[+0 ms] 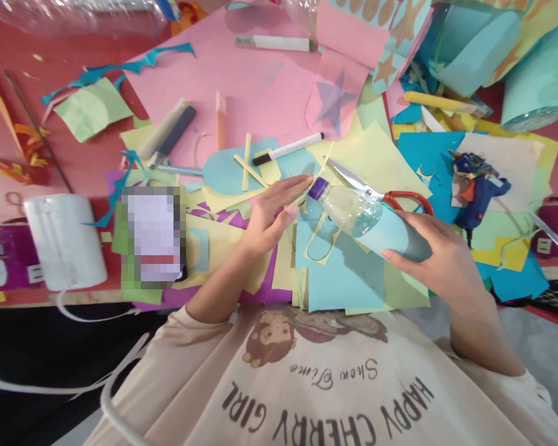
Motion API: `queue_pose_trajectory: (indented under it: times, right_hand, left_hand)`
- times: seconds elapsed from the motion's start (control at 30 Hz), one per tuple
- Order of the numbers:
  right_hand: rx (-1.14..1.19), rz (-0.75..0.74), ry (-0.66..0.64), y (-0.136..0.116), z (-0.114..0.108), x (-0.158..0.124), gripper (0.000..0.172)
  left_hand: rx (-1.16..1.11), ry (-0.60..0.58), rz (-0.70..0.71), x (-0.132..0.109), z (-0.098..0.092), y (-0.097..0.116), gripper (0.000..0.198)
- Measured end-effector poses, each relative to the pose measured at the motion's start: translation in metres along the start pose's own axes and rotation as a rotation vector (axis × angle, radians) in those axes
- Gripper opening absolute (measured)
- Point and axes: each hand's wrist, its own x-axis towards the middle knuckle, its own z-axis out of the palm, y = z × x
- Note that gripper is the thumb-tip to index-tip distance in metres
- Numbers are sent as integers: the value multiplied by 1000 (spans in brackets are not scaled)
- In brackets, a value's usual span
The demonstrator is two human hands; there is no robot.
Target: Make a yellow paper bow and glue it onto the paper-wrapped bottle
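The right hand (439,251) is closed around the lower part of a clear plastic bottle (353,210), which is the thing at work here. This part is wrapped with light blue paper (395,232). The bottle lies slanted in front of the person, its purple cap (318,188) pointing to ten o'clock and its base toward four o'clock.

At nine o'clock from the bottle is the left hand (272,214). Its fingers are straight and close together, the thumb stands apart, and the fingertips are just beside the cap. I cannot tell if they touch it, or the thin strip there.

Seen from the bottle, scissors (372,189) with red handles lie at twelve o'clock, very near. A white marker (288,148) with black cap is at ten o'clock, and two yellow strips (247,166), crossed, lie farther that way. A blue glue gun (478,198) rests at three o'clock. Well apart at nine o'clock, a phone (153,235), blurred, lies on papers. The desk (74,52) shows red under the scraps.
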Motion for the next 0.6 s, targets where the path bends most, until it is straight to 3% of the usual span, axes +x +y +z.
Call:
queue_pose_trajectory:
  times: [0.23, 0.33, 0.5, 0.6]
  right_hand:
    - [35, 49, -3, 0, 4, -4, 44]
    - [26, 45, 6, 0, 6, -4, 46]
    - [25, 36, 29, 0, 9, -3, 44]
    - [30, 35, 23, 0, 10, -3, 43]
  left_hand:
    - [-91, 120, -93, -3, 4, 3, 45]
    - [-173, 169, -69, -5, 6, -3, 47]
    - [-162, 152, -40, -7, 8, -11, 48]
    - [-194, 222, -8, -5, 10, -7, 45]
